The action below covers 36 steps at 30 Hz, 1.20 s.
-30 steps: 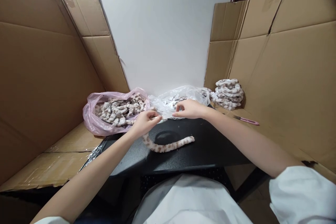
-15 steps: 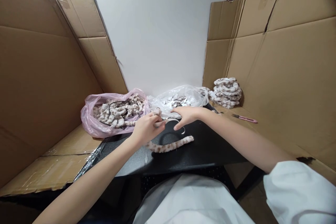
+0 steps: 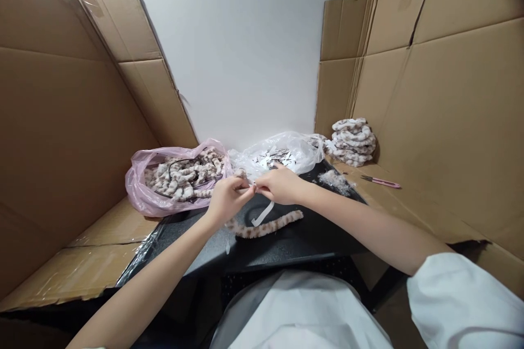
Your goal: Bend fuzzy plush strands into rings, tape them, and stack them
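Observation:
A spotted fluffy strip (image 3: 268,228) curves over the black table, its free end to the right and its other part running up under my left hand (image 3: 230,194). That hand is closed on the strip, a tuft of which shows above the fingers. My right hand (image 3: 280,185) meets it fingertip to fingertip, pinching a thin white band (image 3: 263,214). The band's loose end hangs down to the fluffy strip on the table. Where the band and the strip meet is hidden between my fingers.
On the left a pink bag (image 3: 137,182) holds fluffy strips. Behind my hands lies a clear bag (image 3: 305,157) of white pieces. At the right are stacked fluffy rings (image 3: 353,143), pink snips (image 3: 380,181) and fluff scraps (image 3: 336,181). Cardboard walls (image 3: 446,114) stand on both sides.
My right hand has moved left to my left hand and closed from an open spread. The white band, a loop before, now hangs down from the fingers.

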Motion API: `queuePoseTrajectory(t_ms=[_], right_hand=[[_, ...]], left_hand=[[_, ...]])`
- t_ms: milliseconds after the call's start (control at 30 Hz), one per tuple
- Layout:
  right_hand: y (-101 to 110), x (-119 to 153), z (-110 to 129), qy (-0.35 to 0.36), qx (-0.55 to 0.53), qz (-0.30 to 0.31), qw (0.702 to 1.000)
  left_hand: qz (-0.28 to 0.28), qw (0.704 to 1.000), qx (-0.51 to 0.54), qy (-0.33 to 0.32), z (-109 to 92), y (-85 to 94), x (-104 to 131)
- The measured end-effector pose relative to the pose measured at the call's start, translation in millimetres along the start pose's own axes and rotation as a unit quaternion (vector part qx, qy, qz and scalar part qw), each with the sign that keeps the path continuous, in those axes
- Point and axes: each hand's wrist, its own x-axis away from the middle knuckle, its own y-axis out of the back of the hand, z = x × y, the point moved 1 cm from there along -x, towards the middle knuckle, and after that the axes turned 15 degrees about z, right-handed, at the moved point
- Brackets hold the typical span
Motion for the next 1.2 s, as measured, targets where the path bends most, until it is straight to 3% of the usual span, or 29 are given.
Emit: queuePoseTrajectory(t_ms=[233,433,500,567,733,867,1000,1067,1133,1200], right_hand=[[8.0,4.9,21.1,-0.013,0.141,0.012,0.990],[5.8,23.0,32.0,0.011,0.140,0.011,0.990],[12.6,32.6,24.7,-0.026,0.084,-0.036,0.995],[22.9,43.9,14.1,-0.053,0.030,-0.093,0.994],[45.8,67.9,-15.5,-0.062,-0.108,-0.189,0.974],[53.6,72.0,-41.1,-0.048,-0.216,-0.293,0.930],[54.0,73.5,-61.9,-0.004,-0.315,-0.325,0.892],[53.2,77.6,-68.4,-0.003,-0.303,-0.348,0.887],[52.2,82.8,-72.5,-0.040,-0.223,-0.423,0.877],[49.9,85.6,-74.0,-0.107,-0.105,-0.508,0.848]], left_hand=[[0.027,0.989,0.145,0.023,9.9,-8.3,-7.0],[-0.061,0.981,0.155,0.098,28.8,4.7,-22.3],[-0.030,0.990,0.129,0.055,28.3,-4.3,-29.4],[0.039,0.996,0.075,0.030,26.2,-20.9,-34.9],[0.098,0.993,-0.025,0.054,31.5,-52.7,-32.8],[0.142,0.987,-0.060,0.040,39.6,-58.6,-20.9],[0.150,0.987,-0.050,0.026,42.8,-54.0,-16.4],[0.121,0.992,-0.026,0.026,40.9,-45.5,-19.6],[0.098,0.994,0.032,0.027,36.3,-35.5,-25.3],[0.108,0.985,0.134,0.022,29.6,-29.1,-31.4]])
